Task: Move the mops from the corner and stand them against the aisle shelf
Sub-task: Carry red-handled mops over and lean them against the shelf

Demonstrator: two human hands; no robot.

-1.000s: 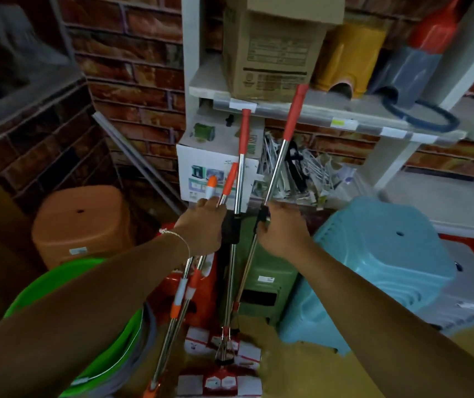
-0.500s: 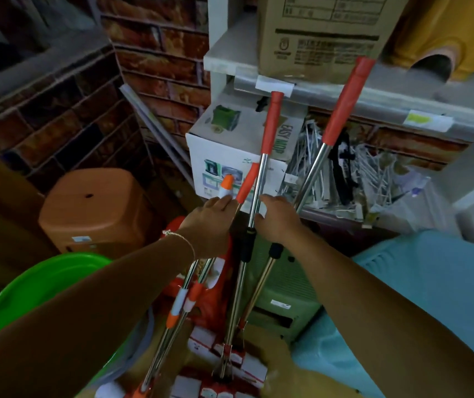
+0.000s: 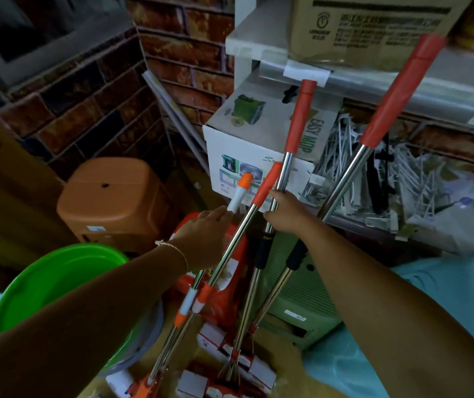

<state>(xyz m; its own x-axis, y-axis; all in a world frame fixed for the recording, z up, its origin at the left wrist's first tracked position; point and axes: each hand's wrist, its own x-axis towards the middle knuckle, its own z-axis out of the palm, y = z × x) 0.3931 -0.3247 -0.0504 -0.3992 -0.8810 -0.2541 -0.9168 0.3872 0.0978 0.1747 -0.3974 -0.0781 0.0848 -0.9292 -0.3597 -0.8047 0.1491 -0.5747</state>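
Four steel-shafted mops stand bunched at the centre of the frame, heads low at the bottom edge among red-and-white cartons [image 3: 247,366], long axes rising and leaning toward the upper right. The white-and-orange-tipped mop [image 3: 240,193] is shortest and sits furthest left; beside it leans the short red-gripped mop [image 3: 266,183]. The middle red-gripped mop [image 3: 297,122] runs nearly upright, its top just under the white shelf edge [image 3: 373,79]. The long red-gripped mop [image 3: 396,93] tilts most, its top reaching the brown cardboard box [image 3: 373,21] in the upper right.

The left hand [image 3: 201,237], centre-left, is wrapped round the shaft of the white-tipped mop just below its tip. The right hand [image 3: 286,211], just right of centre, grips the middle mop's steel shaft, fingers curled round it.

A green plastic basin [image 3: 57,280] lies lower left, an orange plastic stool [image 3: 109,196] above it.
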